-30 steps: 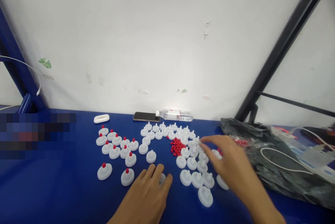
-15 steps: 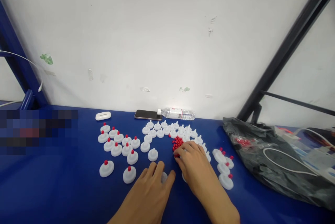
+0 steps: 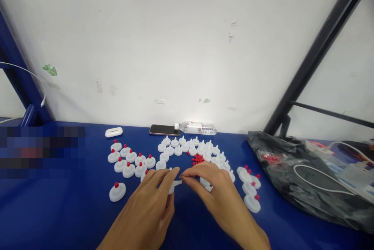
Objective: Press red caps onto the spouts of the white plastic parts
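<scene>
My left hand (image 3: 149, 201) is closed around a white nozzle lid (image 3: 177, 183), tilted so that its thin spout points right. The fingers cover most of the lid's round base. At the spout's tip, the thumb and index finger of my right hand (image 3: 217, 185) are pinched together; whatever sits between them is hidden. Just behind my right hand lies a pile of small red caps (image 3: 197, 159). Bare-spouted white lids (image 3: 178, 150) curve around that pile. To the left stand several lids with red tips (image 3: 128, 170), and more red-tipped lids (image 3: 249, 188) cluster at the right.
Along the wall lie a white case (image 3: 113, 132), a dark phone (image 3: 164, 130) and a clear bottle (image 3: 197, 127) on its side. A black plastic bag (image 3: 292, 191) with a white cable (image 3: 321, 189) covers the table's right side. Dark frame posts (image 3: 315, 55) slant at both sides.
My left hand has lifted a white lid off the table and tipped it. My right hand has moved left, from the red cap pile to the lid's spout.
</scene>
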{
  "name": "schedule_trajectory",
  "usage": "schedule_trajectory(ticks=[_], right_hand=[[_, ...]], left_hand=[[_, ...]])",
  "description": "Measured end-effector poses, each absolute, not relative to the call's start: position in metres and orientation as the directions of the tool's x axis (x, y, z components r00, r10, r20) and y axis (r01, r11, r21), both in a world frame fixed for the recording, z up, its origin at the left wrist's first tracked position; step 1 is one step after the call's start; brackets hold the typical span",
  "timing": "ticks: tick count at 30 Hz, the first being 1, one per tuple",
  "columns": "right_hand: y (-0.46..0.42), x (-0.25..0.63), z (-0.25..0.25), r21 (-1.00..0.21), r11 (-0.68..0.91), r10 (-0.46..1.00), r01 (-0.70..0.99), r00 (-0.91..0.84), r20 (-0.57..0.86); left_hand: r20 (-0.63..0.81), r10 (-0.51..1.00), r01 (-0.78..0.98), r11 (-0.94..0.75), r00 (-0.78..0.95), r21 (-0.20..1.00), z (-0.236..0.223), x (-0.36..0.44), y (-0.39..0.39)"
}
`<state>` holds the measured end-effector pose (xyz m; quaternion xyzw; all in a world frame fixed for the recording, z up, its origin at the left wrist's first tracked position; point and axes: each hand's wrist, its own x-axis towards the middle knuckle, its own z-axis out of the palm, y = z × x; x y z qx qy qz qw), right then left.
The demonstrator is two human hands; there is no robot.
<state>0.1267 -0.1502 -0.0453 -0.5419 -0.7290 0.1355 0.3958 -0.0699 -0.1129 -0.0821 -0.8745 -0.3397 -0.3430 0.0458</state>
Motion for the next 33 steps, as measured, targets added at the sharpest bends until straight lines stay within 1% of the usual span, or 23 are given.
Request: schedule_trajectory(ticks=[4,11,15,17,19,22,24,27,30,33], right_hand=[[-0.150,0.125,-0.044,-0.651,0.377,0.898,0.659,-0.087,0.431],[-0.151,0.125,-0.043,-0.700,0.381,0.908,0.604,-0.101,0.407],[-0.152,0.125,-0.042,-0.758,0.369,0.917,0.538,-0.078,0.391],[-0.154,0.125,-0.040,-0.817,0.337,0.931,0.467,-0.038,0.362],[-0.157,0.124,-0.038,-0.899,0.302,0.951,0.317,-0.038,0.306],[-0.160,0.124,-0.033,-0.976,0.216,0.969,0.019,-0.128,0.212],[-0.161,0.125,-0.031,-0.982,0.162,0.966,-0.102,-0.189,0.179],[-0.160,0.127,-0.030,-0.979,0.156,0.961,-0.131,-0.207,0.181],[-0.159,0.129,-0.031,-0.967,0.228,0.952,-0.114,-0.180,0.246],[-0.160,0.130,-0.031,-0.957,0.270,0.937,-0.111,-0.198,0.287]], left_hand=[[0.642,0.575,0.626,-0.758,0.507,0.185,-0.075,-0.069,-0.113],[0.644,0.573,0.612,-0.765,0.506,0.201,-0.081,-0.068,-0.112],[0.662,0.565,0.610,-0.767,0.493,0.199,-0.071,-0.067,-0.120],[0.659,0.582,0.617,-0.756,0.477,0.221,-0.063,-0.066,-0.127],[0.692,0.570,0.603,-0.761,0.443,0.240,-0.055,-0.066,-0.133],[0.767,0.506,0.578,-0.786,0.394,0.221,-0.048,-0.065,-0.138],[0.789,0.465,0.566,-0.803,0.401,0.186,-0.046,-0.065,-0.139],[0.788,0.433,0.542,-0.826,0.439,0.152,-0.046,-0.064,-0.139],[0.787,0.409,0.513,-0.847,0.462,0.138,-0.047,-0.063,-0.140],[0.795,0.418,0.491,-0.853,0.439,0.177,-0.049,-0.061,-0.141]])
